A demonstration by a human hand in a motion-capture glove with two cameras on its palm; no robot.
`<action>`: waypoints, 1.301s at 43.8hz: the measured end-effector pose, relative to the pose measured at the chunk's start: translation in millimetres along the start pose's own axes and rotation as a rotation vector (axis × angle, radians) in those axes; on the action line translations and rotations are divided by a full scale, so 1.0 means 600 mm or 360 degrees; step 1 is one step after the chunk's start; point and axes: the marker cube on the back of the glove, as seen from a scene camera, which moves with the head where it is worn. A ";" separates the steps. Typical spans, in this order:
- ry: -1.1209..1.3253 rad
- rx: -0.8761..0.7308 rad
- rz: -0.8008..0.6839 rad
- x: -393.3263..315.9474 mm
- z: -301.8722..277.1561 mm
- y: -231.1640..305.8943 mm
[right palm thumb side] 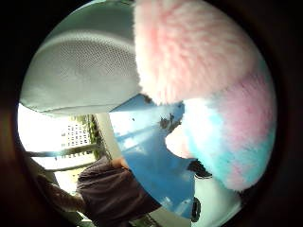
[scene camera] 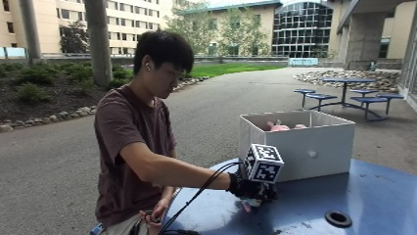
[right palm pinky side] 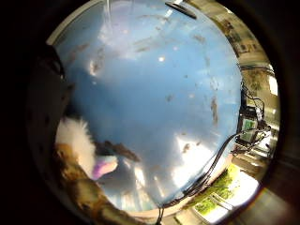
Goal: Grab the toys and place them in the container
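Clearly the hand (scene camera: 253, 190) grips a fluffy toy (right palm thumb side: 227, 99); no legible writing.

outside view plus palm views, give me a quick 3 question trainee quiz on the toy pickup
1. True or false: the white container stands on the blue table.
2. What does the gloved right hand grip? A) a pink and blue plush toy B) a cup C) a book
3. Fill in: pink toys already lie ___ the container.

Key: 1 true; 2 A; 3 in
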 end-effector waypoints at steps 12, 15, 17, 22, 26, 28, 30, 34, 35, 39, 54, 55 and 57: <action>-0.0043 0.0157 0.0236 0.035 -0.196 0.020; -0.0003 0.0241 0.0255 0.019 -0.268 0.027; 0.0031 0.0282 0.0263 0.004 -0.310 0.030; 0.0138 0.0370 0.0243 -0.049 -0.416 0.035; 0.0179 0.0438 0.0232 -0.107 -0.481 0.024; 0.0205 0.0465 0.0234 -0.136 -0.503 0.013; 0.0207 0.0496 0.0268 -0.165 -0.522 -0.004; 0.0174 0.0533 0.0269 -0.234 -0.544 -0.044; 0.0205 0.0518 0.0189 -0.254 -0.542 -0.053; 0.0291 0.0439 -0.0058 -0.319 -0.533 -0.081; 0.0419 0.0298 -0.0184 -0.496 -0.471 -0.205; 0.0439 0.0284 -0.0162 -0.494 -0.466 -0.211; 0.0486 0.0244 -0.0107 -0.491 -0.457 -0.223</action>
